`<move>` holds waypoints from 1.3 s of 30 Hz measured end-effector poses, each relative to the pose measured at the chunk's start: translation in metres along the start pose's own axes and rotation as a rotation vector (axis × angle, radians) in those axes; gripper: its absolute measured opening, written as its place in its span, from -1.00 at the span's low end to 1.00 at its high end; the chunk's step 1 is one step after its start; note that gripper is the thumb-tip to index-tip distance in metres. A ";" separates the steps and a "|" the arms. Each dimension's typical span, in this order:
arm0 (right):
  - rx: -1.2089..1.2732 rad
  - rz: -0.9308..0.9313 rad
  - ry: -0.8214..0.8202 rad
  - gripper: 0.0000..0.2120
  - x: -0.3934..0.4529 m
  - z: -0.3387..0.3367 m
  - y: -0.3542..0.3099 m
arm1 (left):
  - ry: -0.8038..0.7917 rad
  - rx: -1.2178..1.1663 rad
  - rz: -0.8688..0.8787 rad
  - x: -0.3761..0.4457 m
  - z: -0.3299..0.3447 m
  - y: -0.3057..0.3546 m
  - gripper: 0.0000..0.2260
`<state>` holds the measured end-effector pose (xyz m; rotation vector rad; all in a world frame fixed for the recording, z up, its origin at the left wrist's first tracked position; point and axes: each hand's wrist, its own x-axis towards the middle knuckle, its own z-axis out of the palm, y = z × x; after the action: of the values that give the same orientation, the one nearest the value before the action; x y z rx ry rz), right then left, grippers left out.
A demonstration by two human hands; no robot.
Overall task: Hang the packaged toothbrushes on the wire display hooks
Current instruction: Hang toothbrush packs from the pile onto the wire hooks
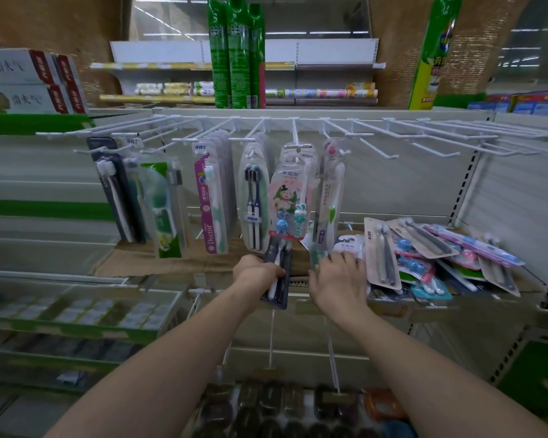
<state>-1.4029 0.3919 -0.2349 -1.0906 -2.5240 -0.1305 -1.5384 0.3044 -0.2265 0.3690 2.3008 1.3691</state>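
Observation:
My left hand [256,273] grips a dark toothbrush pack [277,275] below the hanging row. My right hand [339,279] reaches down with its fingers spread onto a clear pack with a green brush [315,257] at the left edge of a loose pile of toothbrush packs [440,257] on the shelf. White wire hooks [393,137] stick out from the back panel above. Several hooks on the left carry hanging packs, among them a pink cartoon pack [287,200] and a purple "Doctor" pack [209,203]. The hooks on the right are bare.
A cardboard sheet [159,260] lies on the shelf under the hanging packs. Tall green boxes [236,52] stand on the top ledge. Toothpaste cartons [29,80] sit at upper left. Lower hooks [332,361] and dark goods [266,406] lie below my arms.

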 end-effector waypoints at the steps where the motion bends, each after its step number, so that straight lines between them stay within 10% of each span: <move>1: -0.003 0.025 0.039 -0.63 -0.001 0.001 0.005 | -0.004 -0.006 0.002 0.001 0.001 0.000 -0.75; 39: 0.258 0.336 -0.178 -0.45 -0.043 -0.021 -0.011 | -0.060 -0.056 0.075 -0.043 -0.011 -0.023 -0.78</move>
<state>-1.3772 0.3502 -0.2318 -1.4453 -2.3750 0.3881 -1.5070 0.2663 -0.2325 0.4765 2.2153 1.4350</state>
